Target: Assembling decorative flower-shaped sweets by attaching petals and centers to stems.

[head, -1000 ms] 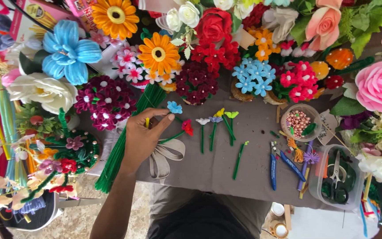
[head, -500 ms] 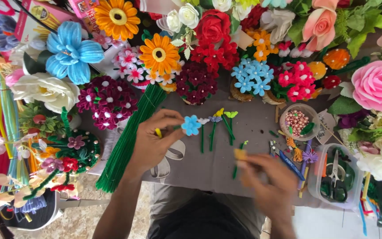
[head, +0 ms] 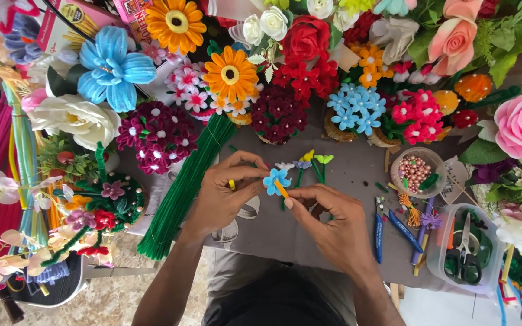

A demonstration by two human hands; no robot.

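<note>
Since the earlier frame my right hand (head: 333,232) has come up to meet my left hand (head: 225,196) above the table (head: 345,175), both grips pinched narrow on the small blue flower (head: 275,179) and its orange stem (head: 281,189), so it stays steady between them.

- Right hand (head: 339,226), absent a second ago, now meets the left hand (head: 225,196)
- Orange stick (head: 281,189) now touches the lifted blue flower (head: 275,179)

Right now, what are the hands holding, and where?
Left hand pinches the small blue flower at its edge; right hand grips an orange stick at its lower end.
</note>
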